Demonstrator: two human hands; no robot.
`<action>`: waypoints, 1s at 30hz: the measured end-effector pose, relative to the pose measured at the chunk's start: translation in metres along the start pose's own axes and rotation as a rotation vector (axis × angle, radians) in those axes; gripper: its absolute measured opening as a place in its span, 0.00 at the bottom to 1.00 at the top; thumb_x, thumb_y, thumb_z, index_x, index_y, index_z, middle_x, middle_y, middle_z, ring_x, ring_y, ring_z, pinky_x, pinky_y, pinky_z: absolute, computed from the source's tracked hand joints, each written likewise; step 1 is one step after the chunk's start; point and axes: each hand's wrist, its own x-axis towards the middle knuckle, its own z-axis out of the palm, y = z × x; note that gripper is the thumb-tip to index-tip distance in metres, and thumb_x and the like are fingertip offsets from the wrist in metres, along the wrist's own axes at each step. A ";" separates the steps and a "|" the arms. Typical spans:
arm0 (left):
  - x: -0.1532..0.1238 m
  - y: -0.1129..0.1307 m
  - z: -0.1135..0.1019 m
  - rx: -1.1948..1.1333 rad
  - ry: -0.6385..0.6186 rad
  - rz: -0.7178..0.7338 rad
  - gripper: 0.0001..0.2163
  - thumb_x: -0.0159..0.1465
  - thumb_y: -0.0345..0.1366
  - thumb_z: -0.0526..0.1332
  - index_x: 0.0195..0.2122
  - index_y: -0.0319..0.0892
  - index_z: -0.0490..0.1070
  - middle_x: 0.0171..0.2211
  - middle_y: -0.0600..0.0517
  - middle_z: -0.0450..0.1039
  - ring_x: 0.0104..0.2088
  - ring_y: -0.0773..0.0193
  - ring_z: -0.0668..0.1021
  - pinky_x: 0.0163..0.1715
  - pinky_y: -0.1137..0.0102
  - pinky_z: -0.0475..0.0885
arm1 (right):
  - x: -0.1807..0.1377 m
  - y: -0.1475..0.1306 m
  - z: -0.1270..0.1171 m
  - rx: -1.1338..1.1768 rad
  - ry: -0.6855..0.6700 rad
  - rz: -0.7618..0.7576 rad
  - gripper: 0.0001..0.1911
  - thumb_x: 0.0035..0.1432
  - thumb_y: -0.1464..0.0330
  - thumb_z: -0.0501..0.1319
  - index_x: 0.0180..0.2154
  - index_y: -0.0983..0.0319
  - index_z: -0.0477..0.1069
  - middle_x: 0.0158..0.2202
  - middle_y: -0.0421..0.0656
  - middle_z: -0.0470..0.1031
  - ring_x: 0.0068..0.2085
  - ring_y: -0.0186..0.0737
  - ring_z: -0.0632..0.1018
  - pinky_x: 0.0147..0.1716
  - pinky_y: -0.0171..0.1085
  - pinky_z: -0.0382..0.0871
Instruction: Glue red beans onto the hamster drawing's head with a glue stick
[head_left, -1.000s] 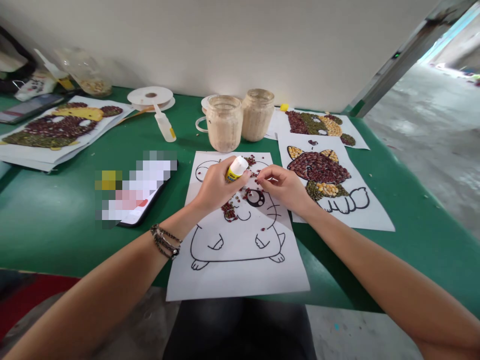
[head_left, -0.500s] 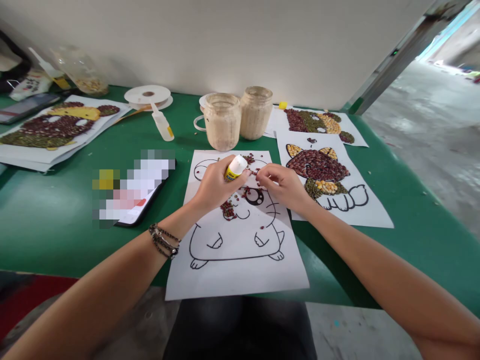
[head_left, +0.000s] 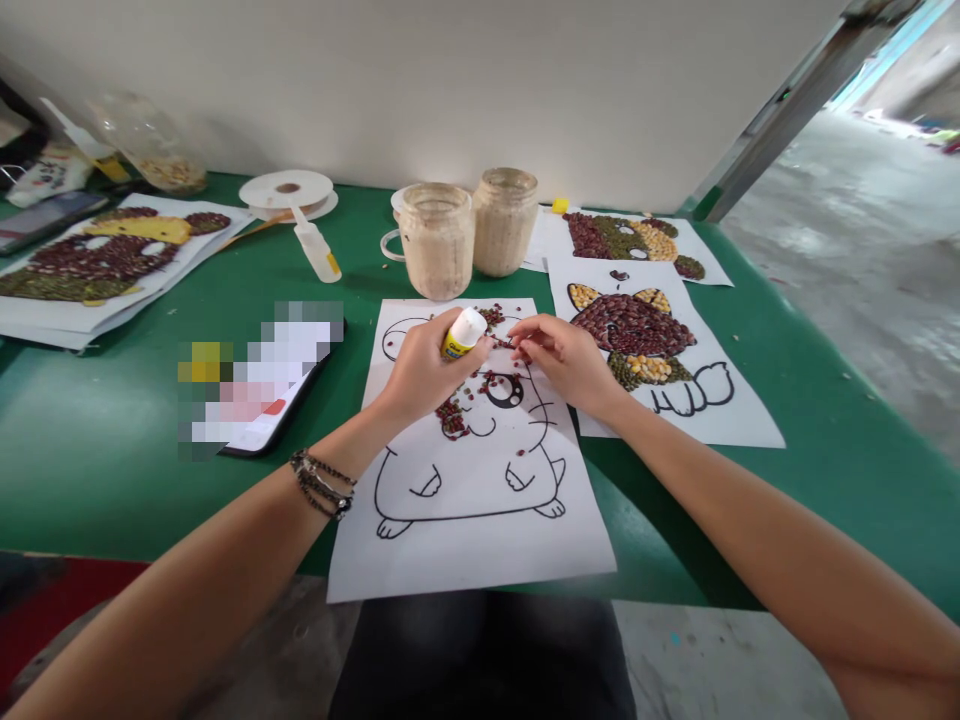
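Observation:
My left hand [head_left: 429,362] is closed around a white-capped glue stick [head_left: 463,334] with a yellow label. Under both hands lies a paper drawing of a hamster-like animal [head_left: 465,485], with black outlines. My right hand [head_left: 564,360] hovers at the upper right of the head outline, its bent fingertips slightly apart beside scattered red beans [head_left: 501,343]. Small red and green beans [head_left: 452,418] form a patch on the cheek. More loose ones lie around the drawn eye [head_left: 505,391] and near the top edge of the sheet.
Two cloudy glass jars [head_left: 437,245] stand behind the sheet. A bean-covered fox picture [head_left: 637,325] lies at right; another bean picture [head_left: 124,250] lies far left. A phone [head_left: 274,390], a glue bottle [head_left: 316,247] and a ribbon spool [head_left: 289,190] rest on the green table [head_left: 112,430].
The fingers of my right hand have parted a little from a closer pinch. My left hand still holds the glue stick. The whole view has shifted slightly.

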 end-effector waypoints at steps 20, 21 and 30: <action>0.001 0.002 0.000 0.014 0.002 0.031 0.08 0.53 0.34 0.56 0.20 0.41 0.58 0.14 0.60 0.54 0.16 0.74 0.58 0.15 0.76 0.55 | -0.001 0.000 -0.008 -0.196 0.013 -0.067 0.06 0.47 0.76 0.51 0.22 0.63 0.61 0.21 0.37 0.64 0.23 0.28 0.65 0.23 0.31 0.57; 0.001 0.002 0.000 0.016 0.002 0.033 0.08 0.53 0.34 0.56 0.20 0.41 0.59 0.14 0.60 0.54 0.16 0.74 0.58 0.16 0.76 0.55 | -0.001 0.000 -0.008 -0.223 0.014 -0.096 0.08 0.50 0.74 0.50 0.21 0.63 0.62 0.21 0.38 0.65 0.24 0.29 0.66 0.24 0.32 0.58; 0.000 0.000 0.000 0.024 -0.001 0.047 0.08 0.54 0.34 0.56 0.20 0.41 0.58 0.15 0.59 0.55 0.17 0.74 0.59 0.16 0.76 0.56 | 0.001 0.001 -0.012 -0.361 0.035 -0.236 0.04 0.51 0.73 0.55 0.28 0.63 0.69 0.26 0.40 0.68 0.27 0.31 0.68 0.28 0.32 0.61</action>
